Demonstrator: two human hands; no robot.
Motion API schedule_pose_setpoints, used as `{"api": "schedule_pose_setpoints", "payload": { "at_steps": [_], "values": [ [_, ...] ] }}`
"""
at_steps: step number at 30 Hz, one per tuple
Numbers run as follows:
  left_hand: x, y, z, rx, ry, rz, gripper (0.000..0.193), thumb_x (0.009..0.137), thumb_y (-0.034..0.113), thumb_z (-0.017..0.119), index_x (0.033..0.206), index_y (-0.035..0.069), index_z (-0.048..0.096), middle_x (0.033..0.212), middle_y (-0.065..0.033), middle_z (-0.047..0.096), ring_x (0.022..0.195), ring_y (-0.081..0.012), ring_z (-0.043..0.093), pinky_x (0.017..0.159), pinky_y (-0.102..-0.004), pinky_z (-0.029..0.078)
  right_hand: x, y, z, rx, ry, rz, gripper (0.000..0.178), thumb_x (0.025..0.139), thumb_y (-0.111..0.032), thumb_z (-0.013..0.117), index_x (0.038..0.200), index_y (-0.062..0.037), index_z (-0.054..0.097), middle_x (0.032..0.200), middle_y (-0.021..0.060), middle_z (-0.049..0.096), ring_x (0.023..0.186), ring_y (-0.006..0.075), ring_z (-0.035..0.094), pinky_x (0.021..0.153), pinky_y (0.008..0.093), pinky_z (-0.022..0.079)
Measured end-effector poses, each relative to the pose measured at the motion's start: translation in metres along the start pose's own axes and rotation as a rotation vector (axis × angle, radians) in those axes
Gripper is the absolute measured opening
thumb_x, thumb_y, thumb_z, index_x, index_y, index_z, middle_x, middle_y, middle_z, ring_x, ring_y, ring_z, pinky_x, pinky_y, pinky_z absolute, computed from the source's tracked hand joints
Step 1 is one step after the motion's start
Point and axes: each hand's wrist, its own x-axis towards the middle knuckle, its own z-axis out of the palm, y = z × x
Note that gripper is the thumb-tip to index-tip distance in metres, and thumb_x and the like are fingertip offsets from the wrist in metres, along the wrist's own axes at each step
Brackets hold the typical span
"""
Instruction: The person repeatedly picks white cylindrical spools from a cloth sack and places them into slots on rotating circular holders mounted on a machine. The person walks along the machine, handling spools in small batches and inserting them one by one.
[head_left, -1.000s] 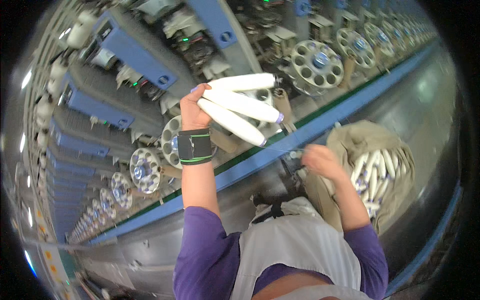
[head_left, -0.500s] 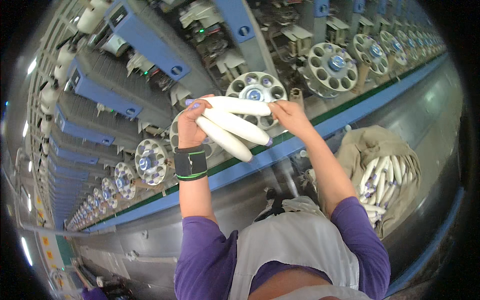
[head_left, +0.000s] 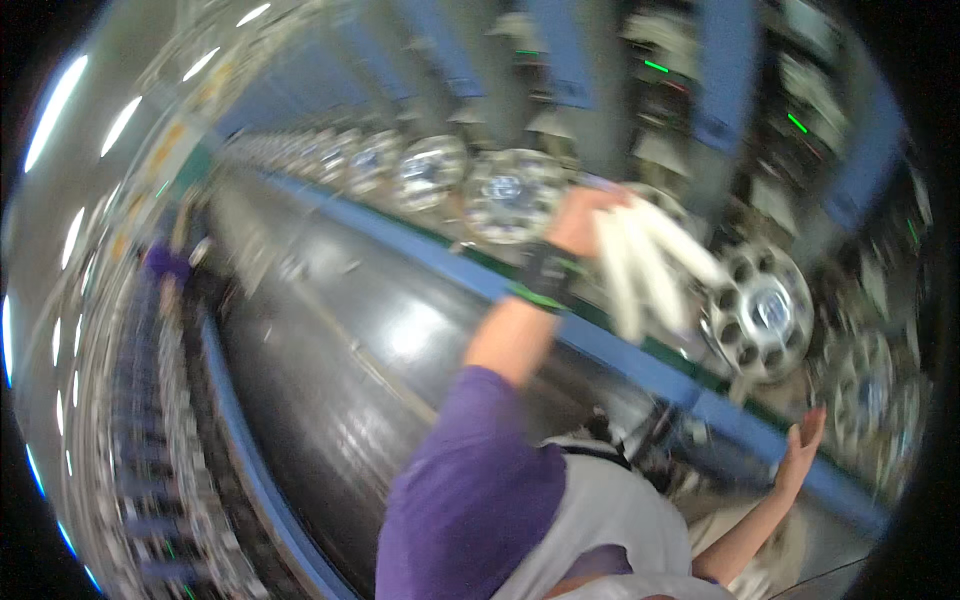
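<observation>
My left hand (head_left: pixel 582 222), with a black band at the wrist, is closed round one end of three white yarn bobbins (head_left: pixel 640 255). Motion smears the bobbins, which fan out toward the lower right in front of the machine row. My right hand (head_left: pixel 800 450) is away from them at the lower right, its fingers apart and nothing visible in it. It is nearest the blue rail (head_left: pixel 835 478) and a blurred round holder. Just right of the bobbins stands a round holder with holes (head_left: pixel 762 312); another round holder (head_left: pixel 514 195) is left of my left hand.
A long row of machines with blue panels (head_left: pixel 725 75) runs into the distance at the upper left. Beside it lies a shiny dark floor (head_left: pixel 400 330). A person in purple (head_left: pixel 168 263) stands far off at the left. Part of a cloth sack (head_left: pixel 790 535) shows below my right arm.
The view has swung toward the left along the aisle. My right hand has let go of the bobbin it touched and moved away to the right. My left hand keeps its hold.
</observation>
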Motion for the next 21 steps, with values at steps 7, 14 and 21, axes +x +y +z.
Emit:
{"api": "schedule_pose_setpoints", "payload": {
  "at_steps": [7, 14, 21],
  "values": [
    [0.009, 0.004, 0.042, -1.75, 0.313, -0.89, 0.01, 0.074, 0.006, 0.053, 0.072, -0.004, 0.053, 0.073, -0.0168, 0.055, 0.067, -0.0286, 0.055, 0.07, -0.0409, 0.047, 0.034, -0.109, 0.236, 0.269, -0.832, 0.381, 0.039, 0.075, -0.003, 0.047, 0.114, -0.0041, 0.042, 0.076, 0.0041, 0.051, 0.051, 0.0092, 0.044, 0.041, 0.0211, 0.033],
    [-0.045, -0.037, -0.062, -1.517, 0.481, -0.738, 0.014, 0.077, 0.006, 0.048, 0.083, -0.005, 0.054, 0.087, -0.0199, 0.057, 0.079, -0.0288, 0.058, 0.078, -0.0407, 0.047, 0.07, -0.046, 0.122, 0.04, -0.466, 0.066, 0.011, 0.081, -0.013, 0.052, 0.072, -0.0069, 0.05, 0.061, 0.0009, 0.044, 0.046, 0.0083, 0.038, 0.041, 0.0248, 0.029],
    [-0.065, -0.056, -0.083, -1.567, 0.437, -0.61, 0.023, 0.079, 0.017, 0.048, 0.087, -0.004, 0.055, 0.104, -0.0207, 0.055, 0.099, -0.0309, 0.051, 0.092, -0.0425, 0.037, 0.122, -0.065, 0.057, 0.065, 0.229, 0.415, 0.052, 0.089, -0.035, 0.034, 0.129, -0.0031, 0.034, 0.13, 0.0172, 0.037, 0.117, 0.0311, 0.04, 0.095, 0.0444, 0.033]
  ]
}}
